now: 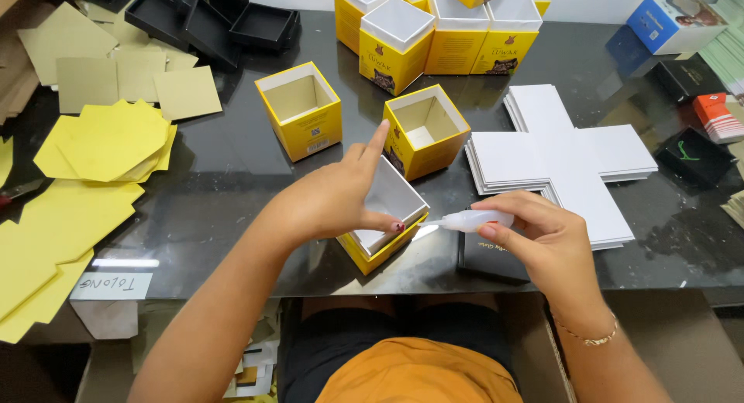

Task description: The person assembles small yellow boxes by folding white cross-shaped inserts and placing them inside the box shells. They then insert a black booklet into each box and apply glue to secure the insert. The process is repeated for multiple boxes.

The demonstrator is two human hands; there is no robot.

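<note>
Left hand (pixel 329 198) is gripping the white-lined yellow cardboard box (pixel 385 217) at the table's front edge, index finger sticking up, while right hand (pixel 535 236) is pinching a small white glue bottle (pixel 474 220) aimed at its rim, so over-squeezing could probably smear that liner.

Left hand (pixel 333 198) steadies a yellow box (pixel 385 229) with a white liner on the dark table (pixel 217 194). Right hand (pixel 542 244) pinches a small glue bottle (pixel 474 220), nozzle aimed at the box edge. White cross-shaped card stack (pixel 562 159) sits just right.
</note>
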